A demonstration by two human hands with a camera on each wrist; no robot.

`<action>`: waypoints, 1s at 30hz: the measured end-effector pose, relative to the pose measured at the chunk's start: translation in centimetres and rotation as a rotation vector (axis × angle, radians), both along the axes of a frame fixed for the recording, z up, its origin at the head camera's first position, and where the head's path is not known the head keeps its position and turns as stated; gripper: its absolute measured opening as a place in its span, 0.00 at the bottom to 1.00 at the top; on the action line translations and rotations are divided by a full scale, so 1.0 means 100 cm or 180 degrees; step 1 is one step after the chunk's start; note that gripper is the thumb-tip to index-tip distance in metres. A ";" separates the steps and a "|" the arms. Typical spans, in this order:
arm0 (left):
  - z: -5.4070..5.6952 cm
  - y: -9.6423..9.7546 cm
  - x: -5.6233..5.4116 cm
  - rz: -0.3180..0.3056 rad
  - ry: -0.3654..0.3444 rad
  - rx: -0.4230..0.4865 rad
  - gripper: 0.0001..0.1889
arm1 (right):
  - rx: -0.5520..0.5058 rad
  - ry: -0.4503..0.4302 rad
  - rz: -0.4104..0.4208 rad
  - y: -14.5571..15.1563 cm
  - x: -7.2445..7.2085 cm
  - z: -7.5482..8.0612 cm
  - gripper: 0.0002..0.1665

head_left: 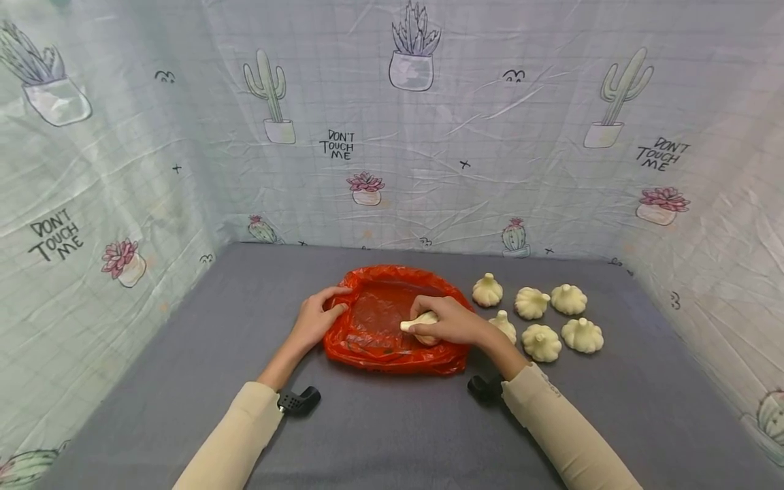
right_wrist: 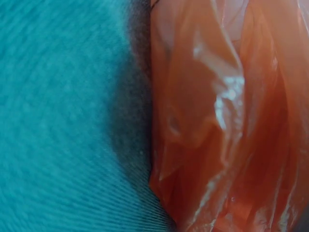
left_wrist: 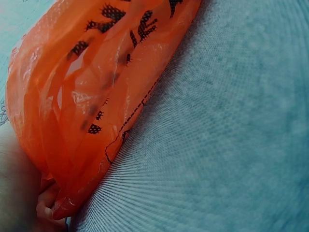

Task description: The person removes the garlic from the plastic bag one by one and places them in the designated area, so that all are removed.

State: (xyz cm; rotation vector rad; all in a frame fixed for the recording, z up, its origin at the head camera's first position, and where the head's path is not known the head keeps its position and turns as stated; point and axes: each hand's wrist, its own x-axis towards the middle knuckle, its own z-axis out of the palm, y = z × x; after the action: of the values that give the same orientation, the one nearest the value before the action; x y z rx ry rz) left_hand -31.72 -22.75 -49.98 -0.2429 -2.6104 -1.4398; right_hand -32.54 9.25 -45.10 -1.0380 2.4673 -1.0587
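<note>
A red plastic bag (head_left: 392, 364) lies on the grey cloth with its mouth spread wide and its rim rolled into folds. At its left side my left hand (head_left: 315, 316) grips the rim between thumb and fingers. My right hand (head_left: 450, 320) holds a garlic bulb (head_left: 424, 325) over the right part of the opening, the stem pointing left. Black print marks the bag's side (left_wrist: 96, 96) in the left wrist view. Close up in the right wrist view, crinkled bag plastic (right_wrist: 203, 135) hides the right hand and the bulb.
Several garlic bulbs (head_left: 542, 342) stand in loose rows right of the bag; the right forearm partly covers the nearest bulb (head_left: 503, 325). A printed curtain (head_left: 392, 204) closes off the back and sides of the grey table (head_left: 380, 435).
</note>
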 end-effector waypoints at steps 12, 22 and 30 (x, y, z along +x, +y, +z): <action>0.000 0.000 -0.002 -0.0018 0.0030 -0.0054 0.18 | -0.0022 0.0148 -0.0087 0.001 -0.001 0.002 0.08; -0.001 0.000 -0.003 -0.0016 0.0040 -0.0005 0.18 | -0.0055 0.0258 -0.0159 0.000 -0.001 0.004 0.10; 0.000 0.000 -0.003 -0.0008 0.0028 0.0003 0.18 | -0.0149 0.0316 -0.0171 0.000 -0.001 0.006 0.09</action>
State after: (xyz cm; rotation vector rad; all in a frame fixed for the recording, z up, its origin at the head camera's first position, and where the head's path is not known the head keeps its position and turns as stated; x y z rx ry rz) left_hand -32.00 -22.72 -50.02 -0.2519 -2.6034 -1.4373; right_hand -32.61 9.28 -44.47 -1.0680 2.5738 -1.1115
